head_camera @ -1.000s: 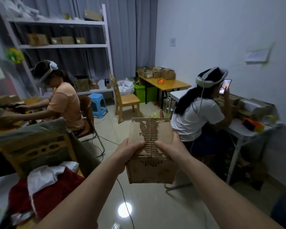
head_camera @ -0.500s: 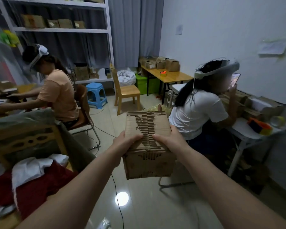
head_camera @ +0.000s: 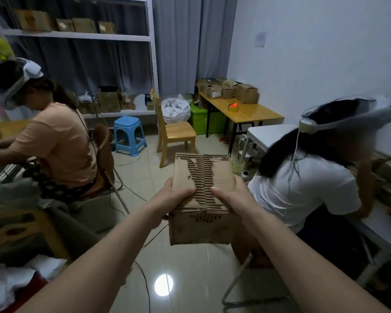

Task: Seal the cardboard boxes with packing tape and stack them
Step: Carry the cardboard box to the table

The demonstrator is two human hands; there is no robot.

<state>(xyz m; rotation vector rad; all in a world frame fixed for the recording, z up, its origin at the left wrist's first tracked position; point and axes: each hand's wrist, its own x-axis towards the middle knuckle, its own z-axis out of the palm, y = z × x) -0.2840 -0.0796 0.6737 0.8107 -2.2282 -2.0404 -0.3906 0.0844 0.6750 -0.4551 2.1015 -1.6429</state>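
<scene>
The left hand [head_camera: 177, 195] and the right hand [head_camera: 231, 196] together form the grip: each clasps one side of the cardboard box [head_camera: 203, 199], thumbs lying on its top face, the other fingers wrapped down the sides and hidden there. The box is carried in the air in front of the person, over the tiled floor [head_camera: 190, 267], touching nothing else. Its top flaps are closed, and the outer paper along the middle seam is torn away so the ribbed corrugation shows; I see no clear strip of tape over it, though a transparent one would be hard to make out.

Judging by this, the box seems to be on its way somewhere, either to be taped or to be stacked. A roll with an orange core [head_camera: 233, 107], probably tape, sits on the wooden tabletop [head_camera: 253, 111] by the far wall, near a group of other boxes [head_camera: 230, 90] there. So most of the job looks to be ahead.

Both forearms reach forward, nearly straight, converging on the box at about chest height
</scene>
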